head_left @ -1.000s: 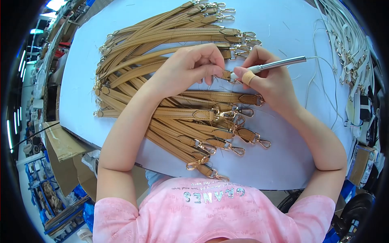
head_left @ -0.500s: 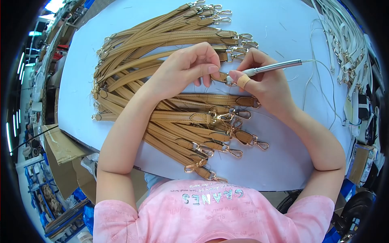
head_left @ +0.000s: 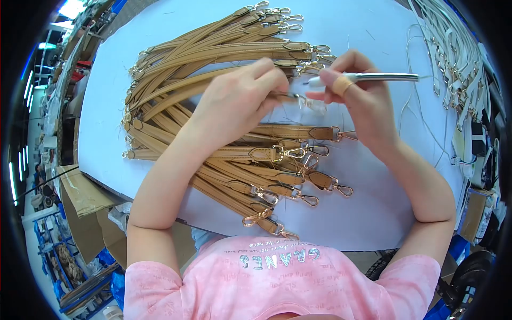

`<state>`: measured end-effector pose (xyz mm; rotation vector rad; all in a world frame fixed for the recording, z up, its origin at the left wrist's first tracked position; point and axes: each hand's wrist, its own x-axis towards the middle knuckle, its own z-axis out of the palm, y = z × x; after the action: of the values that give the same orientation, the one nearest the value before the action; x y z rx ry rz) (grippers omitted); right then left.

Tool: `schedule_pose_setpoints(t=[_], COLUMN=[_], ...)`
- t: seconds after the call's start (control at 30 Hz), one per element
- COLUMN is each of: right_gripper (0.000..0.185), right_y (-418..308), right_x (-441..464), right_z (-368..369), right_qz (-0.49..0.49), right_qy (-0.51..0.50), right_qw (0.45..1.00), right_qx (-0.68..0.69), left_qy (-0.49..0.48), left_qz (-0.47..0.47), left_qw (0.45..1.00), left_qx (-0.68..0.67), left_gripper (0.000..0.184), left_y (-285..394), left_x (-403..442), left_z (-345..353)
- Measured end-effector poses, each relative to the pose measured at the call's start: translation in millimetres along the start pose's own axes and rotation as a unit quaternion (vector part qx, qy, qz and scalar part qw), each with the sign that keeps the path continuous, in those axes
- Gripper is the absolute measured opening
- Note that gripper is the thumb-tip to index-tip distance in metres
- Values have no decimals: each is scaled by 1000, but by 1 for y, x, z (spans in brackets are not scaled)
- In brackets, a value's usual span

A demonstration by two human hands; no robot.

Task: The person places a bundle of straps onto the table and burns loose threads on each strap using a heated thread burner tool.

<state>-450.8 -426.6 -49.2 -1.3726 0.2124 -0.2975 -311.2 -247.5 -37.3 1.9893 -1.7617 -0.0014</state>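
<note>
My left hand [head_left: 234, 101] is closed on the end of a tan strap, mostly hidden by the fingers. A metal snap hook [head_left: 312, 105], blurred by motion, sticks out from that end toward my right hand [head_left: 369, 104]. In my right hand is a slim pen-shaped tool [head_left: 392, 77] with a silver-and-white body and a thin cord at its rear. Its tip points left, above the snap hook and apart from it. One right fingertip is close to the hook; whether they touch, I cannot tell. A tan bandage wraps my right thumb.
Many tan straps [head_left: 213, 53] with gold hooks lie across the white table [head_left: 368, 213], beneath and around my left forearm. White straps [head_left: 453, 64] with hooks are heaped at the right edge. Loose threads dot the surface. A cardboard box [head_left: 88, 200] stands off the left edge.
The tool's tip has lifted off the strap end, and the tool now lies more level. My right hand has risen slightly. My left hand has turned, moving the strap end and its hook.
</note>
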Motion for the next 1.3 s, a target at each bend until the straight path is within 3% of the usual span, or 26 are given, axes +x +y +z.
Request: schedule_pose_setpoints(t=[0.17, 0.27, 0.37, 0.5, 0.63, 0.77, 1.0, 1.3], right_gripper=[12, 13, 15, 18, 18, 16, 17, 17], right_y=[-11, -10, -11, -16, 0, 8, 10, 12], right_x=[-1, -2, -4, -3, 2, 2, -1, -3], right_z=[1, 4, 8, 6, 1, 4, 6, 9], right_qz=[-60, -63, -58, -5, 67, 34, 27, 2], right_qy=[0, -21, -46, -81, -17, -20, -30, -22], right_qw=[998, 996, 994, 996, 996, 999, 986, 980], right_qx=[35, 53, 76, 38, 62, 30, -163, -200], left_qy=[15, -35, -49, -52, -29, -26, -85, -108], left_qz=[18, -83, -79, -80, -57, -66, -145, -157], left_qw=[1000, 979, 982, 977, 971, 961, 923, 908], left_qx=[-15, -181, -165, -193, -231, -268, -345, -373], left_gripper=[21, 26, 28, 29, 24, 18, 9, 7], left_y=[-2, -1, 1, -3, -14, -16, -19, -19], left_x=[-2, -3, 1, 0, -3, -1, -1, -2], left_z=[3, 0, 1, 4, 12, 7, 0, -1])
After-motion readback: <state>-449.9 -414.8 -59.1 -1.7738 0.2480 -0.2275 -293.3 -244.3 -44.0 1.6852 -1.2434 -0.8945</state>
